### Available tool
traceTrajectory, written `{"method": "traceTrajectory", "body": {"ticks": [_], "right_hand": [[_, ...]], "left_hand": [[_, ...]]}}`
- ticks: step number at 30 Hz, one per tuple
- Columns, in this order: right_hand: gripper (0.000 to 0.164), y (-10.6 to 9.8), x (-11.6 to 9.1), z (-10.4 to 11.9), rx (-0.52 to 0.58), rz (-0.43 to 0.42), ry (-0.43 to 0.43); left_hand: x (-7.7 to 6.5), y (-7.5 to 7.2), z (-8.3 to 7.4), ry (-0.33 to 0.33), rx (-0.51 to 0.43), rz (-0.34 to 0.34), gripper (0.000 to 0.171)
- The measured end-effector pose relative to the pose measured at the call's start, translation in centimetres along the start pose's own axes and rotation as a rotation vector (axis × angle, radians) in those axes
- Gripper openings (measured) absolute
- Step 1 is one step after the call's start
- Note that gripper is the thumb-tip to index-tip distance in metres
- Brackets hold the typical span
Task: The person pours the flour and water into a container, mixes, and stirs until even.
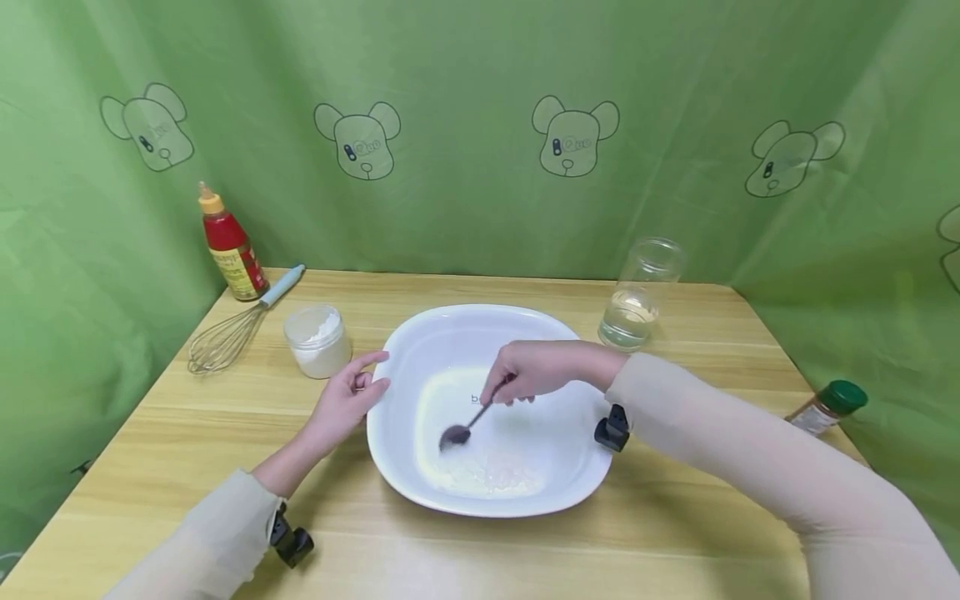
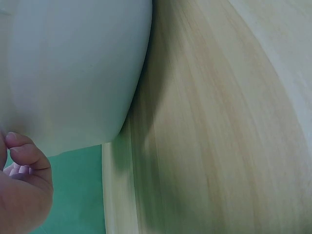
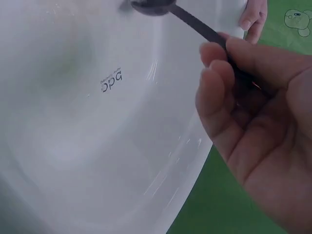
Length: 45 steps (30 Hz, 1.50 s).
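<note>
A large white basin [image 1: 480, 321] stands on the table, with a little clear, wet-looking stuff on its bottom. At its left rim, my left hand [image 1: 348, 400] holds the edge between thumb and fingers; the left wrist view shows those curled fingers [image 2: 29, 156] against the outer wall. Over the basin, my right hand [image 1: 528, 371] pinches the handle of a dark spoon [image 1: 455, 436]. The spoon slants down to the left, its bowl low inside the basin. From the right wrist view, the thumb and fingers close round the spoon's handle [image 3: 200, 25]. Whether the bowl touches the bottom, I cannot tell.
Left of the basin are a jar of white powder [image 1: 318, 346], a whisk [image 1: 243, 321] and a red sauce bottle [image 1: 231, 250]. A glass [image 1: 633, 304] partly filled with clear liquid stands back right. A green-capped spice jar [image 1: 828, 407] sits near the right edge. Green curtains surround the table.
</note>
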State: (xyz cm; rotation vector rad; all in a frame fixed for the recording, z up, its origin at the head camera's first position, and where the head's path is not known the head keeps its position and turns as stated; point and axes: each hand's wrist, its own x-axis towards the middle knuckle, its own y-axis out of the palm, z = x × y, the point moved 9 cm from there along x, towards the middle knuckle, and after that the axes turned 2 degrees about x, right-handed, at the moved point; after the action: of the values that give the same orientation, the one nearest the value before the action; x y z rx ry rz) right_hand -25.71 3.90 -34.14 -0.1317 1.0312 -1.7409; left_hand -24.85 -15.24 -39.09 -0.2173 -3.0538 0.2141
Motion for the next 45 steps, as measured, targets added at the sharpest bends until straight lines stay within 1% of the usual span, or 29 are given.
{"method": "traceTrajectory", "body": {"ticks": [3,4,6,7,9,12,13,15,17,21,23,24,29,33,35,39,42,45], "right_hand": [[0.019,0.8,-1.1,0.1,0.011,0.092,0.014],[0.019,0.9,-1.5,0.1,0.008,0.105,0.015],[0.019,0.5,-2.0,0.0,0.008,0.098,0.012],[0.019,0.2,-2.2,-0.1,0.007,0.078,0.008],[0.019,-0.7,-2.3,-0.4,-0.001,0.011,-0.004],[0.019,-2.1,-2.3,-1.2,-0.035,-0.099,0.012],[0.019,-2.3,-2.3,-1.5,-0.047,-0.124,0.022],[0.02,-2.4,-2.2,-1.9,-0.061,-0.143,0.038],[0.019,-1.9,-2.2,-2.0,-0.052,-0.117,0.034],[0.019,-0.3,-2.2,-1.1,-0.006,0.01,-0.007],[0.019,0.1,-2.0,-0.4,0.006,0.04,-0.026],[0.019,0.2,-1.8,0.0,0.003,0.039,-0.041],[0.02,0.1,0.0,1.1,-0.021,-0.033,-0.075],[0.02,0.6,1.3,1.9,-0.033,-0.044,-0.092],[0.02,0.9,1.5,2.5,-0.031,-0.028,-0.096],[0.02,1.7,1.3,3.1,-0.035,0.045,-0.085],[0.019,2.1,0.3,2.9,-0.073,0.105,-0.044],[0.019,1.8,-1.0,2.2,-0.11,0.134,0.022]], "left_hand": [[0.0,0.0,0.0,0.001,0.0,0.001,0.043],[0.0,0.0,0.0,0.001,0.0,0.002,0.043],[0.0,0.0,0.0,0.002,0.002,0.002,0.044],[0.0,0.0,0.0,0.001,0.001,0.001,0.044],[0.0,-0.1,0.0,-0.003,0.001,-0.001,0.044],[0.0,-0.1,0.0,-0.009,-0.003,-0.002,0.044],[0.0,-0.1,0.1,-0.011,-0.003,-0.001,0.044],[-0.1,0.0,0.1,-0.013,-0.006,0.001,0.044],[-0.1,0.0,0.1,-0.013,-0.008,0.003,0.044],[-0.1,0.0,0.1,-0.006,-0.005,0.006,0.043],[-0.1,-0.1,0.0,-0.002,-0.001,0.004,0.043],[-0.1,-0.1,0.0,-0.001,0.002,0.003,0.043],[-0.1,-0.2,0.0,-0.001,0.002,0.001,0.043],[-0.1,-0.1,0.1,-0.003,-0.003,0.006,0.043],[-0.1,-0.1,0.1,-0.001,-0.005,0.005,0.043],[-0.1,-0.1,0.1,0.001,-0.003,0.004,0.043],[0.0,0.0,0.0,0.005,0.008,0.005,0.043],[0.0,-0.1,0.0,0.012,0.014,0.003,0.043]]}}
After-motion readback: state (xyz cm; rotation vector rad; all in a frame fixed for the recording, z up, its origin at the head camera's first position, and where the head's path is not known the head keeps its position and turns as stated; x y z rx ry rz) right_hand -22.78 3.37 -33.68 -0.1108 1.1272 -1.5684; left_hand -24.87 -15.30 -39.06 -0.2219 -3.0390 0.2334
